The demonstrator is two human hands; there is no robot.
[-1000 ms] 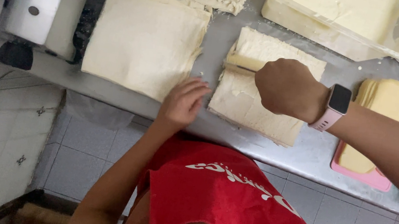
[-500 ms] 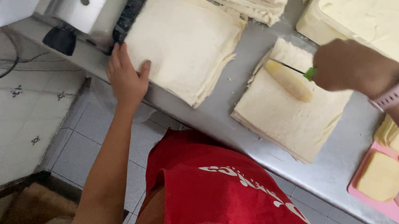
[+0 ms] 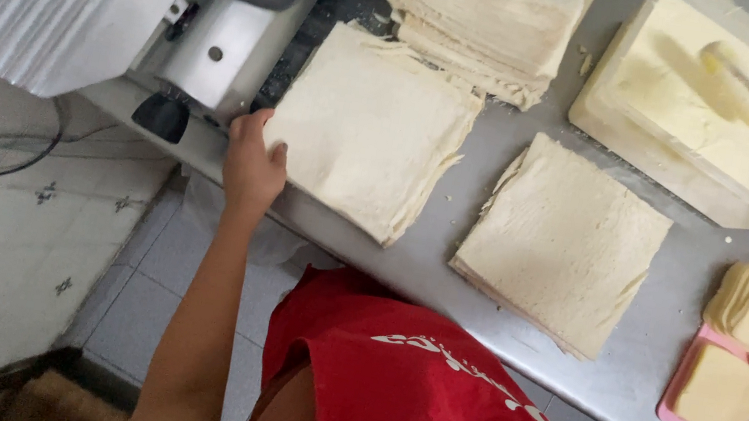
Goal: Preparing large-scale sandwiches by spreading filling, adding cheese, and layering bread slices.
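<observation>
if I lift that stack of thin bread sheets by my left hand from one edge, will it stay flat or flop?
The stack would probably sag: its sheets look thin, with ragged, uneven edges. Loose layers may slide apart on the steel counter. The left hand grips only one corner.
</observation>
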